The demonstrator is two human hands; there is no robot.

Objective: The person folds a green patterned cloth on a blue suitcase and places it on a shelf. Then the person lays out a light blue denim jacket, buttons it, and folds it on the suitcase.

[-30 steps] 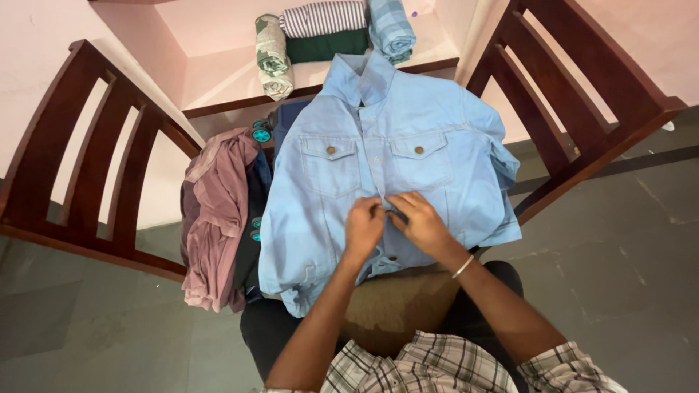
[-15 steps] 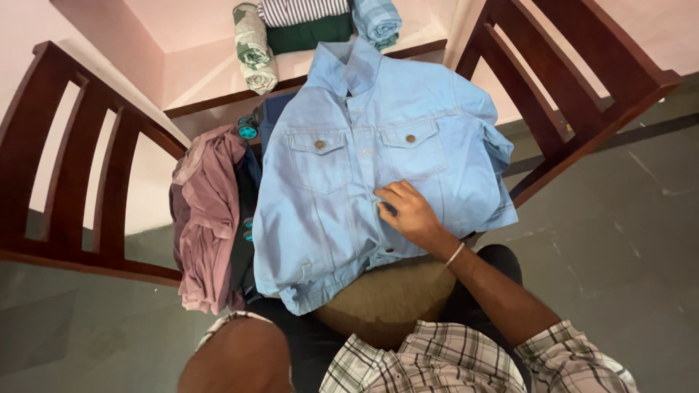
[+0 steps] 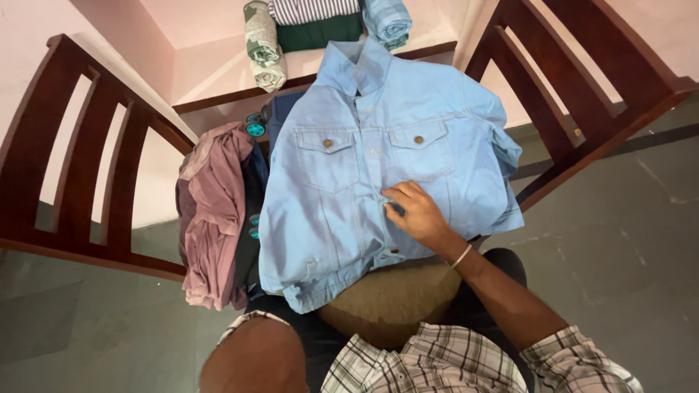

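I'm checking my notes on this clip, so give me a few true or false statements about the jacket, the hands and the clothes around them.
1. The right hand rests on the light blue jacket. True.
2. The left hand grips the jacket's collar. False: it is out of view.
3. A mauve garment lies left of the jacket. True.
4. The rolled clothes lie on the floor. False: they sit on a pink shelf.

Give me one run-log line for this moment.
right hand: fingers on placket of light blue denim jacket | left hand: out of view, elbow pulled back | jacket: flat, front up | mauve garment: beside jacket
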